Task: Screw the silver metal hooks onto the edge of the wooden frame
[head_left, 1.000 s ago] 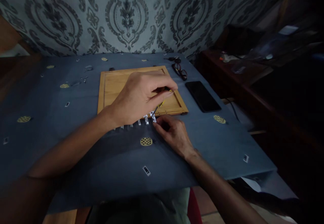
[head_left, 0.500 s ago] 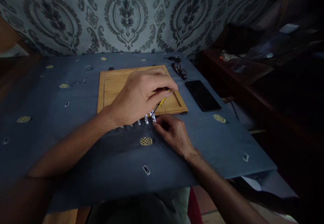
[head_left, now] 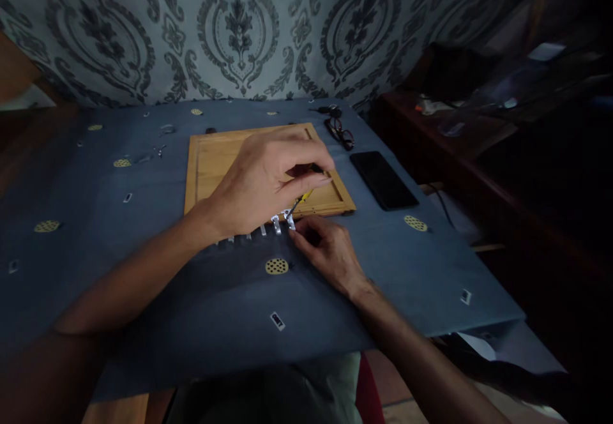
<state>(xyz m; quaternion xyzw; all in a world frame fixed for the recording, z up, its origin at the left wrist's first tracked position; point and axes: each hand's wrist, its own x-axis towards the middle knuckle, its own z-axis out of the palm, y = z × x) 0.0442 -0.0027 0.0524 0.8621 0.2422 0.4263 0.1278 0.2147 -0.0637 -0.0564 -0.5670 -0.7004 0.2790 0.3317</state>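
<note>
The left hand (head_left: 261,184) is closed in a pinch around a thin yellow-handled tool (head_left: 302,198), most likely a small screwdriver, whose tip slants down toward 7 o'clock onto the last of a row of small metal pieces (head_left: 268,228). The right hand (head_left: 330,253) lies low on the cloth at about 5 o'clock from that tip, its fingertips pressed against the end piece as if steadying it; whether it truly grips the piece or only touches it I cannot tell. The row of pieces runs along the near edge of a wooden board (head_left: 211,162), partly hidden under the left hand, so their number is not clear. As a judgement, the work sits at the right end of the row, and how much of the row has been dealt with cannot be read from this view. Everything rests on a table covered by a blue cloth (head_left: 143,283) dotted with round yellow motifs and small dark tags. At 2 o'clock from the board lies a dark phone (head_left: 383,181), face up, and beyond it, at 1 o'clock, a pair of glasses (head_left: 341,133) with some small dark items just behind. A few tiny bits of hardware (head_left: 160,149) lie at 10 o'clock. Behind the table hangs patterned damask wallpaper (head_left: 239,28); to the right stands dim, dark wooden furniture (head_left: 454,149) with blurred clutter on top.
</note>
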